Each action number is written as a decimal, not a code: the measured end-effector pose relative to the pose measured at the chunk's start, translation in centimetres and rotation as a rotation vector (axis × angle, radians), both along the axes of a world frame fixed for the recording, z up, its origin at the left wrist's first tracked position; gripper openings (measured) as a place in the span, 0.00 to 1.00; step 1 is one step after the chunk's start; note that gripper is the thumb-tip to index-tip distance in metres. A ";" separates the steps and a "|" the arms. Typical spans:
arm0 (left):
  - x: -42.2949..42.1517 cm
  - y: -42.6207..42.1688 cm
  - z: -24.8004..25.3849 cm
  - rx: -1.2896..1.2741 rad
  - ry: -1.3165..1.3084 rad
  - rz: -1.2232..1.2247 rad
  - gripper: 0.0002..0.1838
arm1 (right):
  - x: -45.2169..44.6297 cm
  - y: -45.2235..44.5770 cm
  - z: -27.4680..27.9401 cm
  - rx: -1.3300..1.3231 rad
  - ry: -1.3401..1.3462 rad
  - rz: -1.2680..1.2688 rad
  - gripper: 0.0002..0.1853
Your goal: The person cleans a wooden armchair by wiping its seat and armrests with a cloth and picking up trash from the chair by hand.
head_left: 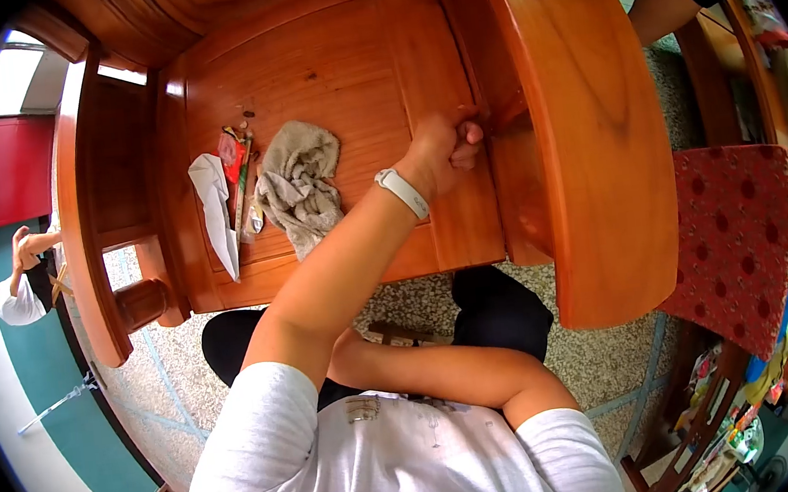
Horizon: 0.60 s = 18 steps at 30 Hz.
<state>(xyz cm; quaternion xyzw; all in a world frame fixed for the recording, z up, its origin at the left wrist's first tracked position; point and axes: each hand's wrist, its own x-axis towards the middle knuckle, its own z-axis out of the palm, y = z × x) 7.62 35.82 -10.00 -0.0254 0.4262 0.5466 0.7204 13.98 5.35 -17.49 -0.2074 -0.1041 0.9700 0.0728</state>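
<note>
My left hand [451,144], below a white wristband, is closed at the right side of the wooden seat [359,79], close to the inner face of the wide armrest [592,132]. Its fingers are curled; whatever they hold, if anything, is hidden. My right arm crosses in front of my body under the left forearm. Only the back part of my right hand [352,356] shows, low between my knees, with its fingers hidden. A crumpled grey-beige cloth [301,184] lies on the seat, left of my left forearm.
Left of the cloth are a folded white paper [217,215], a red packet [233,154] and a thin stick [243,185]. Another person [19,292] is at far left; a co-worker's arm [665,6] shows top right. A red patterned cushion [735,237] lies right.
</note>
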 end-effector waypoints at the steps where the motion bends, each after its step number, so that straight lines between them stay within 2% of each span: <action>1: 0.0 -0.2 0.2 0.013 0.001 0.014 0.13 | -0.1 -1.5 -1.8 0.275 0.041 0.024 0.14; 3: -0.3 -0.4 -0.1 0.009 -0.010 0.017 0.14 | -0.6 -2.7 -3.3 0.752 0.042 -0.059 0.12; 5: -0.8 -0.5 -0.8 0.004 -0.023 0.016 0.15 | -0.3 -2.2 -2.6 0.952 0.021 -0.141 0.12; 6: -1.2 -0.5 -1.8 0.017 0.017 -0.033 0.15 | 0.0 2.2 2.3 1.532 -0.002 0.400 0.12; 8: -1.1 -0.5 -4.1 0.034 0.059 -0.084 0.15 | -0.4 5.6 5.6 2.058 -0.028 1.002 0.12; 10: 0.3 -0.4 -4.7 0.351 1.242 0.051 0.13 | -0.9 5.8 5.8 1.933 -0.060 1.025 0.13; 11: 0.3 -0.3 -4.9 0.351 1.240 0.048 0.13 | -0.8 6.0 6.0 1.949 -0.067 1.040 0.13; 13: 0.3 -0.1 -0.7 0.199 1.738 -0.307 0.12 | -0.7 6.1 6.2 2.000 -0.057 1.044 0.14; 16: 0.2 1.3 -0.6 0.148 1.737 -0.314 0.09 | -0.8 5.9 6.3 2.048 -0.039 1.054 0.16; 18: 0.2 1.8 -0.7 0.130 1.729 -0.336 0.08 | -0.6 5.3 5.4 2.009 -0.070 0.970 0.14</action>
